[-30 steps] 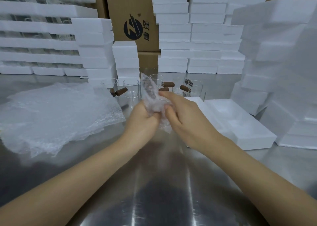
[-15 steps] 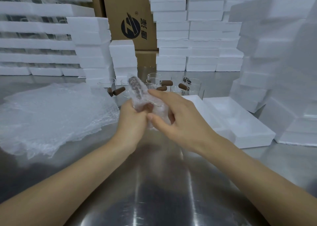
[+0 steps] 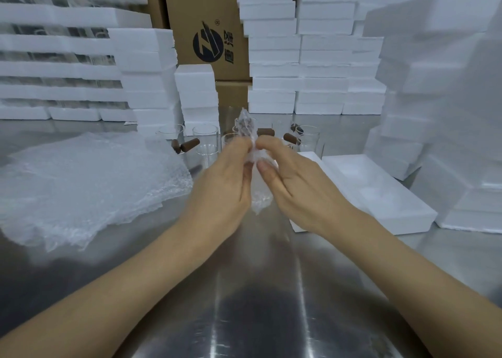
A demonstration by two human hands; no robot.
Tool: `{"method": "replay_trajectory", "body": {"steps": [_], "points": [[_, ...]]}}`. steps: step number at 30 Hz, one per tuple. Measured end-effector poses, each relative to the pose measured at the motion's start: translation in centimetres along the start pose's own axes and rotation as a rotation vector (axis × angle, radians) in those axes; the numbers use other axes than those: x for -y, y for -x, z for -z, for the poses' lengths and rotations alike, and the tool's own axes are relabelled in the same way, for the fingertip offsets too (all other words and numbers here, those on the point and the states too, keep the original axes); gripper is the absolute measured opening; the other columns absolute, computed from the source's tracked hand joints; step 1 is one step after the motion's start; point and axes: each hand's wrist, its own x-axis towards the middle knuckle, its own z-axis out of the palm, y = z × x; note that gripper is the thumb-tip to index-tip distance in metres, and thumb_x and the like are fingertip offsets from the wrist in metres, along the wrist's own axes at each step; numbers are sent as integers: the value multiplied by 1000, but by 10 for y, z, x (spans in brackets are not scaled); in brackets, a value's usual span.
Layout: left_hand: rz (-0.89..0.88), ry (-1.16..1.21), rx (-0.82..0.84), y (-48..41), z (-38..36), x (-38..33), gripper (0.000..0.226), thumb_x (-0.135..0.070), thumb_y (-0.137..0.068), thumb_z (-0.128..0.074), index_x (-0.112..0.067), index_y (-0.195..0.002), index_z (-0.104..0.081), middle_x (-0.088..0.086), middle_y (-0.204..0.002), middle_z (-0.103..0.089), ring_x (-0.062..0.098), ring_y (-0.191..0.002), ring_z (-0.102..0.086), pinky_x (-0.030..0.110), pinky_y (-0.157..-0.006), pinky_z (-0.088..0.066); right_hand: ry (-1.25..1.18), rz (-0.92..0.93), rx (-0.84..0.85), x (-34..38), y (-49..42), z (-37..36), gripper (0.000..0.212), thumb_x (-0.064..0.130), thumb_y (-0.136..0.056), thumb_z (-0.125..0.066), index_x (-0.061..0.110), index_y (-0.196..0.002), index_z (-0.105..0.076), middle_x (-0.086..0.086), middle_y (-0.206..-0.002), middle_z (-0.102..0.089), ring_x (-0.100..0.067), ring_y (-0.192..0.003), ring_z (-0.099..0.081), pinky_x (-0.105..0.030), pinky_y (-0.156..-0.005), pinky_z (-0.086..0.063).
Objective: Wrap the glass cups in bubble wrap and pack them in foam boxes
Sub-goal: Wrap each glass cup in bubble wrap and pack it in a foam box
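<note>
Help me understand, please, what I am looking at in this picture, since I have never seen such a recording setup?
There is no machine here. A person wears a camera on the head, looking forward and down, so you see their own two arms. The left hand and right hand together grip a bubble-wrapped bundle above the metal table. It probably holds a cup, though blur hides the contents. To the left lies a pile of bubble wrap. Behind the hands stand bare glass cups with brown handles. On the right sits an open foam box, and stacks of foam boxes line the back and sides.
</note>
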Motion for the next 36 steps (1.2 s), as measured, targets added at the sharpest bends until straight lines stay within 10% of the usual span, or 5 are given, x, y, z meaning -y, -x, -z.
{"method": "replay_trajectory", "body": {"steps": [12, 16, 19, 21, 36], "points": [[-59, -120, 38, 2, 1, 2, 31, -17, -98, -43, -32, -121, -27, -4, -92, -63, 13, -56, -56, 24, -49, -36, -39, -33, 8, -4, 3, -6, 21, 39, -99, -30, 43, -119, -23, 19, -101, -41, -7, -75, -50, -28, -65, -35], [250, 270, 89, -2, -3, 5, 58, -25, -97, -51, -34, -140, -14, -17, -139, -42, -7, -109, -49, 10, -84, -40, -73, -74, 31, -5, 0, -5, 41, 41, -100, -35, 38, -137, -18, 15, -108, -51, 9, -75, -54, -17, -64, -37], [208, 229, 166, -3, -3, 10, 21, -9, -94, -50, -23, -110, -55, -14, -101, -62, -6, -87, -56, 10, -72, -43, 1, -50, 104, -1, 2, -6, 42, 37, -101, -32, 20, -140, -31, 1, -117, -51, -16, -99, -57, -34, -82, -46], [147, 117, 167, -1, -3, 10, 33, 1, -91, -49, -29, -77, -48, -15, -70, -51, 1, -65, -51, 12, -57, -36, 103, -18, 141, 2, 3, -6, 30, 31, -100, -32, 13, -118, -48, 1, -102, -44, -27, -92, -54, -45, -81, -46], [342, 127, 124, -7, 2, 8, 33, 4, -86, -46, -18, -62, -50, -7, -56, -52, 4, -52, -48, 14, -46, -33, 270, -76, 9, 18, 4, -7, 49, 48, -95, -25, 21, -128, -47, 4, -106, -46, -17, -92, -50, -30, -64, -33]]}}
